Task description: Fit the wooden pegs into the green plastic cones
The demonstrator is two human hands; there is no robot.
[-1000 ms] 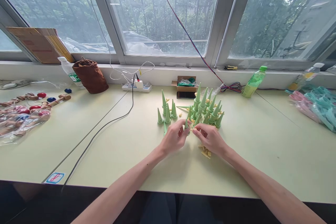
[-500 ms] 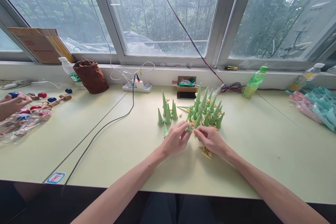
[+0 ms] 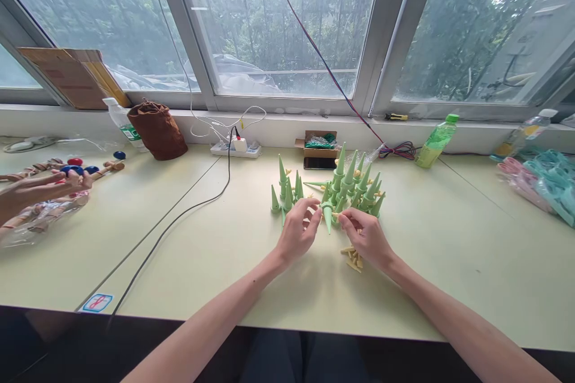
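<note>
Between the fingers of my left hand [image 3: 302, 228] is a green cone [image 3: 327, 218], its tip pointing down toward me. My right hand [image 3: 366, 233] pinches a small yellow piece [image 3: 335, 215] at the cone's right side; whether it is seated in the cone I cannot tell. Behind my hands several green cones stand upright in a cluster [image 3: 349, 178], with yellow bits among them. A smaller group of green cones [image 3: 287, 185] stands to the left. Below my right hand lies a little pile of yellow pieces [image 3: 354, 260] on the table.
A small open cardboard box [image 3: 320, 142] stands behind the cones, a green-capped bottle [image 3: 437, 142] to its right. A black cable [image 3: 179, 208] crosses the table. At far left another person's hand [image 3: 49, 188] holds a blue ball beside wooden toys. Bagged pink and teal items [image 3: 550, 182] lie at right.
The green cone in my left hand has turned from tip up to tip down. My right hand has shifted slightly right. The other person's hand has moved right with a blue ball.
</note>
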